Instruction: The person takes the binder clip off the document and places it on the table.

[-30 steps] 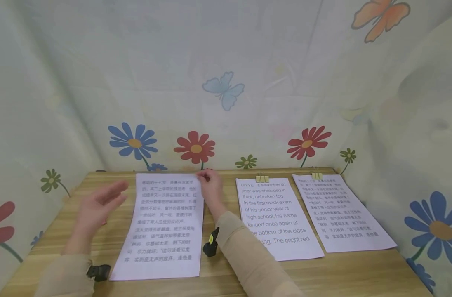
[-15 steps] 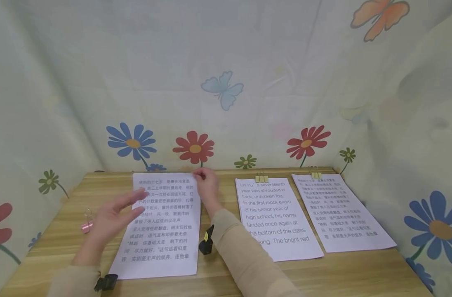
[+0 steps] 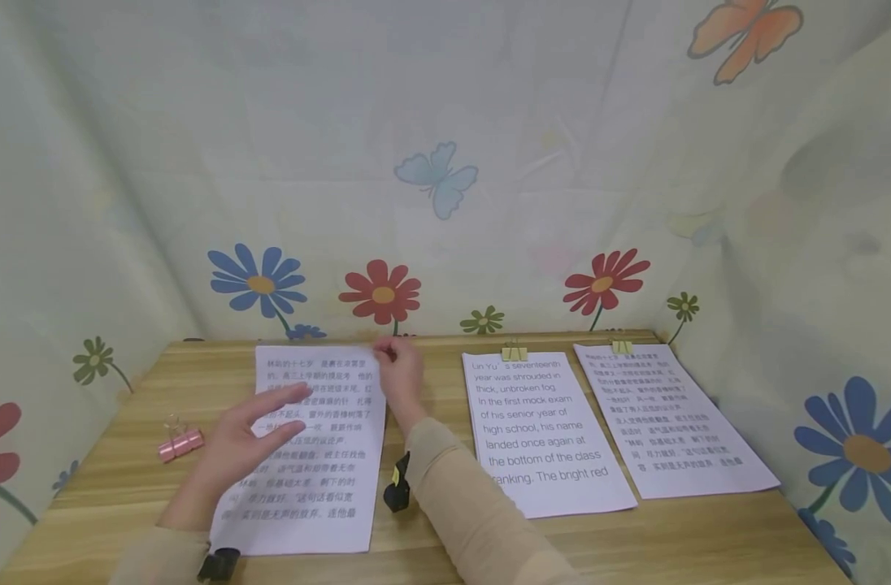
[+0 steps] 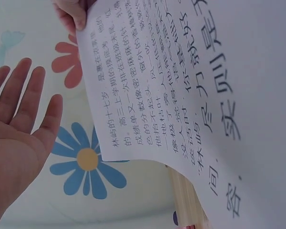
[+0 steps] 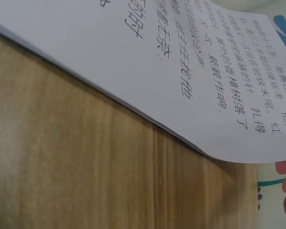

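Observation:
A stack of printed paper sheets (image 3: 321, 520) lies on the left of the table, its upper end bent up in both wrist views. My right hand (image 3: 403, 378) pinches the top right corner between thumb and fingers; in the left wrist view that hand (image 4: 72, 13) shows at the sheet's edge. Over the left half of the stack hovers my left hand (image 3: 244, 443), fingers extended and holding nothing. Its spread fingers (image 4: 26, 90) stand apart from the paper in the left wrist view. A pink binder clip (image 3: 180, 444) rests on the table left of this hand.
To the right lie an English-text paper stack (image 3: 555, 496) and a Chinese-text stack (image 3: 709, 479), each with a gold binder clip (image 3: 515, 351) at its top edge. A flower-printed cloth (image 3: 445, 244) hangs behind the wooden table (image 3: 431, 552) and along its sides.
My left hand has moved right, from beside the stack to over it, uncovering the pink binder clip. The right hand has shifted slightly left with the pinched corner, and the stack moved with it.

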### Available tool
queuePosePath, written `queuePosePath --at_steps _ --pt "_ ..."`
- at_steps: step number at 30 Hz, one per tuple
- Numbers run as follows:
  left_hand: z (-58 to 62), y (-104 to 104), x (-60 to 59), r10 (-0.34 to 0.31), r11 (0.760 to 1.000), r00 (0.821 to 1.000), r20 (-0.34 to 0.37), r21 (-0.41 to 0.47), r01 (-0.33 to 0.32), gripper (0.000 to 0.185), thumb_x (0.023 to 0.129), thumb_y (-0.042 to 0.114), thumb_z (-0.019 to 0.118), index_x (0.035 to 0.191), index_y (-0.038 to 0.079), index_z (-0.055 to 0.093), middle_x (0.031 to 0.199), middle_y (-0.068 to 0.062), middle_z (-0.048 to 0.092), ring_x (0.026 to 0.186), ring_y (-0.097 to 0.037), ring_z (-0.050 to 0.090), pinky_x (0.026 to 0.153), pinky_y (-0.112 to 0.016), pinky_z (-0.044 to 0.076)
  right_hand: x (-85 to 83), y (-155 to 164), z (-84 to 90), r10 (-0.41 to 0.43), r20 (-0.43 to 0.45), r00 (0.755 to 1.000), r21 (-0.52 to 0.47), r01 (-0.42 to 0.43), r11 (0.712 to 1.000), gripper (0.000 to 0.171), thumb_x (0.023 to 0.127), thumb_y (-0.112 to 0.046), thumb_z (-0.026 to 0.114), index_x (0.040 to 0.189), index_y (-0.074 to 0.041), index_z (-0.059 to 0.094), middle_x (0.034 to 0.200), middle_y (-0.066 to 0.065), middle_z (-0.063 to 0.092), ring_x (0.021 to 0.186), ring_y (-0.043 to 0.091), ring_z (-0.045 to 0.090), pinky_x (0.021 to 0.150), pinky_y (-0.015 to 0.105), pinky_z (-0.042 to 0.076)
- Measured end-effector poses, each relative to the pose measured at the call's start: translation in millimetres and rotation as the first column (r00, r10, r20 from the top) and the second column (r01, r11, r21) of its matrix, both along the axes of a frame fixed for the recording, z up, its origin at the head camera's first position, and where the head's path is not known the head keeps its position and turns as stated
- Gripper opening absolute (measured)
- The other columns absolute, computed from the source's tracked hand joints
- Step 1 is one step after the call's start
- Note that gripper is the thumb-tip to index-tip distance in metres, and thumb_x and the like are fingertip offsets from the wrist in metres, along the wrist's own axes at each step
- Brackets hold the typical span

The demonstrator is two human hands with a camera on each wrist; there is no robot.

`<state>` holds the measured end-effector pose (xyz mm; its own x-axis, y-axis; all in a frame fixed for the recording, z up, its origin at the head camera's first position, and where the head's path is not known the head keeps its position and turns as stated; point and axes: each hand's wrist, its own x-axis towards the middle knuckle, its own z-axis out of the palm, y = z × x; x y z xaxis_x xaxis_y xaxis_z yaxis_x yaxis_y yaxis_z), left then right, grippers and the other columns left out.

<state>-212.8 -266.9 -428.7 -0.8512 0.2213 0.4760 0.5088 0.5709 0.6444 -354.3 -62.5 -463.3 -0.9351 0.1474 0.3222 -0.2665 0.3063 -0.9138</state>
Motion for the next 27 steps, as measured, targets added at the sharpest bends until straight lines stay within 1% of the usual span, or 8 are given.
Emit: queuePosePath --at_steps 5,9,12,15,18,21,25,27 --pt "0.5 3.6 0.0 -0.022 1.000 1.000 0.007 -0.007 0.022 0.049 0.089 0.011 0.075 0.136 0.015 0.061 0.133 -0.001 0.063 0.124 0.005 0.047 0.101 -0.008 0.030 2.5 -4.5 0.7 0.009 -0.017 1.000 0.011 -0.009 1.000 0.013 0.086 -0.001 0.072 0.091 -0.013 0.073 0.088 -0.005 0.067 0.084 0.009 0.060 0.077 0.023 0.053" --pt "0.8 6.1 -0.2 -0.035 0.999 0.999 -0.003 -0.010 0.035 0.049 0.089 0.011 0.075 0.136 0.012 0.061 0.133 -0.002 0.063 0.125 0.004 0.048 0.101 -0.008 0.031 3.1 -6.8 1.0 0.020 -0.050 0.999 0.040 -0.019 0.999 0.013 0.087 -0.001 0.072 0.091 -0.012 0.073 0.089 -0.004 0.067 0.085 0.009 0.060 0.077 0.021 0.052" --pt "-0.1 6.7 -1.1 -0.043 0.999 0.999 -0.020 -0.012 0.043 0.048 0.089 0.011 0.075 0.135 0.010 0.061 0.132 -0.003 0.064 0.125 0.003 0.048 0.101 -0.008 0.031 3.0 -8.0 0.6 0.029 -0.077 0.997 0.065 -0.024 0.998 0.012 0.086 -0.001 0.072 0.092 -0.011 0.074 0.091 -0.003 0.067 0.085 0.010 0.060 0.076 0.021 0.052" --pt "-1.7 7.1 -2.0 -0.046 0.998 0.998 -0.048 -0.034 0.045 0.050 0.088 0.010 0.076 0.135 0.013 0.062 0.132 -0.003 0.064 0.125 -0.001 0.050 0.101 -0.009 0.032 3.1 -9.1 0.2 0.051 -0.074 0.996 0.095 -0.043 0.995 0.012 0.087 -0.002 0.072 0.093 -0.012 0.074 0.092 -0.003 0.067 0.085 0.009 0.060 0.076 0.021 0.052" --pt "-4.3 7.8 -2.9 -0.046 0.996 0.995 -0.090 -0.077 0.039 0.052 0.086 0.010 0.078 0.136 0.017 0.062 0.131 -0.001 0.064 0.124 -0.010 0.054 0.101 -0.009 0.033 3.3 -10.4 0.4 0.088 -0.043 0.995 0.141 -0.081 0.987 0.012 0.088 -0.005 0.072 0.095 -0.014 0.073 0.094 -0.005 0.066 0.087 0.007 0.059 0.078 0.019 0.051" --pt "-7.1 10.0 -4.2 -0.060 0.991 0.984 -0.167 -0.128 0.038 0.055 0.083 0.008 0.080 0.135 0.016 0.062 0.129 -0.002 0.065 0.120 -0.021 0.057 0.102 -0.010 0.032 4.2 -11.9 2.6 0.126 -0.015 0.992 0.150 -0.123 0.981 0.012 0.088 -0.006 0.072 0.096 -0.015 0.073 0.095 -0.007 0.065 0.088 0.006 0.059 0.079 0.019 0.051" --pt "-9.6 14.5 -6.9 -0.087 0.980 0.956 -0.280 -0.196 0.032 0.059 0.078 0.005 0.082 0.134 0.013 0.063 0.126 -0.006 0.067 0.114 -0.029 0.060 0.105 -0.012 0.030 5.5 -13.7 5.7 0.136 0.011 0.991 0.099 -0.137 0.986 0.012 0.089 -0.005 0.072 0.095 -0.015 0.073 0.095 -0.006 0.065 0.088 0.007 0.059 0.078 0.020 0.052" --pt "-10.0 16.3 -8.7 -0.101 0.974 0.944 -0.313 -0.223 0.031 0.060 0.077 0.006 0.083 0.133 0.012 0.063 0.125 -0.006 0.067 0.114 -0.029 0.060 0.107 -0.015 0.030 5.2 -14.2 6.0 0.126 0.019 0.992 0.078 -0.127 0.989 0.012 0.089 -0.005 0.071 0.095 -0.014 0.073 0.095 -0.006 0.065 0.087 0.007 0.060 0.078 0.020 0.052"
